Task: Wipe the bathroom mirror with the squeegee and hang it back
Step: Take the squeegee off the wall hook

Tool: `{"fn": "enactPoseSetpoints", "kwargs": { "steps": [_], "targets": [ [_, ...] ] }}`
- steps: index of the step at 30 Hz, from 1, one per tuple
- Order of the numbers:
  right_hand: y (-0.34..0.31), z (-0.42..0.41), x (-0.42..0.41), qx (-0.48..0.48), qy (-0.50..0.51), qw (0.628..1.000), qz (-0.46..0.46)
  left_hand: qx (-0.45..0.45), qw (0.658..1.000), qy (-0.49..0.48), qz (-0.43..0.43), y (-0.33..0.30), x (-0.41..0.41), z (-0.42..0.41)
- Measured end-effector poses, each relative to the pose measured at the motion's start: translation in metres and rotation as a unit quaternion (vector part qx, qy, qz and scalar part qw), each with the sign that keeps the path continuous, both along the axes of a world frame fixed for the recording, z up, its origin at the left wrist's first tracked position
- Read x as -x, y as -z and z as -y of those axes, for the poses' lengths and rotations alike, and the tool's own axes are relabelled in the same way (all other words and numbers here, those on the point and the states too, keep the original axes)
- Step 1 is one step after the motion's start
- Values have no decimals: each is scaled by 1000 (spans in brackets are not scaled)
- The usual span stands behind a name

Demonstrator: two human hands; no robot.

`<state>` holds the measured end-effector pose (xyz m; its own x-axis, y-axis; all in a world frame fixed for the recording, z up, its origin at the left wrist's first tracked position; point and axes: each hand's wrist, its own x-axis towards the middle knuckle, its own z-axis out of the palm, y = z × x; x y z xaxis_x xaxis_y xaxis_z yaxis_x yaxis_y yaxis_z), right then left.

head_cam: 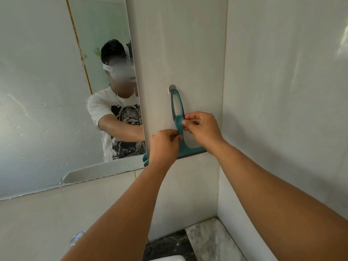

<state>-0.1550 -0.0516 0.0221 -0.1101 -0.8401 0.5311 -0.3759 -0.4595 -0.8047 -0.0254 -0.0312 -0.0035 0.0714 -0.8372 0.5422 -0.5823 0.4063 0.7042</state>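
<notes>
At frame centre, left hand (164, 143) and right hand (200, 127) both pinch the teal squeegee (178, 125), steadying its handle loop on the wall hook (172, 88).

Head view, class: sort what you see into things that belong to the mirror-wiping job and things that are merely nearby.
Belongs to the job:
squeegee
mirror
wall hook
left hand
right hand

Merely nearby:
marble ledge
tap
</notes>
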Motion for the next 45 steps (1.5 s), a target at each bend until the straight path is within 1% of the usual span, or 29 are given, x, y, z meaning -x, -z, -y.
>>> {"fn": "enactPoseSetpoints", "kwargs": {
  "steps": [9, 15, 24, 29, 33, 35, 37, 40, 43, 45],
  "targets": [
    [-11, -12, -5, 11, -17, 1000, 17, 21, 1000, -7, 2, -13, -7, -11],
    [-9, -30, -8, 21, -23, 1000, 5, 14, 1000, 11, 19, -12, -14, -27],
    [-1, -79, -18, 49, -16, 997, -49, -4, 998, 51, 44, -3, -39, -71],
    [3, -113, -39, 67, -9, 994, -85, -33, 996, 58, 53, 3, -67, -105],
    [5, -143, -63, 90, -18, 986, -141, -72, 995, 53, 49, 7, -97, -134],
    [6, -157, -78, 106, -29, 974, -196, -83, 994, 53, 54, 9, -117, -148],
    [8, -169, -93, 135, -40, 950, -277, -85, 993, 51, 66, 11, -137, -163],
    [11, -185, -117, 187, -36, 902, -387, -88, 989, 47, 105, 12, -168, -185],
    [6, -200, -143, 232, -23, 857, -460, -90, 986, 39, 135, 11, -196, -205],
    [3, -209, -158, 267, -12, 819, -508, -94, 983, 35, 151, 11, -213, -214]
  ]
}}
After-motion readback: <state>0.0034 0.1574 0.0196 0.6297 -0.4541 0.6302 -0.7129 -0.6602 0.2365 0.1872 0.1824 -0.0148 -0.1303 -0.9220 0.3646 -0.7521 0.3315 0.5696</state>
